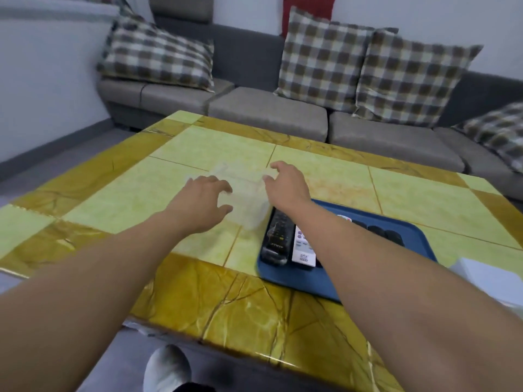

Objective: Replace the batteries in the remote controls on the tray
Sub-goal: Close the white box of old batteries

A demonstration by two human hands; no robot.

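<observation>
Forearms: both bare arms reach from the bottom corners forward over the table, the right one crossing above the tray and hiding part of it.
Sofa (268, 108): grey, L-shaped, along the far side of the table, with checked cushions (322, 58) leaning on its back and one more at the right end.
Table (198, 292): low, with a glossy top of pale green tiles framed by amber marbled ones; it fills the middle of the view.
Tray (297, 278): dark blue with rounded corners, lying on the right half of the table near its front edge.
Clear box (249, 199): a see-through plastic container, blurred, standing on the table just left of the tray's far corner, between the two hands.
Left hand (203, 202): at the box's left side, fingers spread and curved, thumb apart; whether they touch the box I cannot tell.
Right hand (285, 182): at the box's right side, fingers bent and apart, tips at the far upper edge; contact unclear through the blur.
Black remote (276, 239): lying lengthwise at the tray's left edge, buttons up.
White remote (302, 247): just beside the black one on its right, partly under the right forearm.
Dark items (379, 232): a row of small dark rounded pieces further right on the tray, too blurred to name.
Shoe (167, 369): light grey, on the floor below the table's front edge.
</observation>
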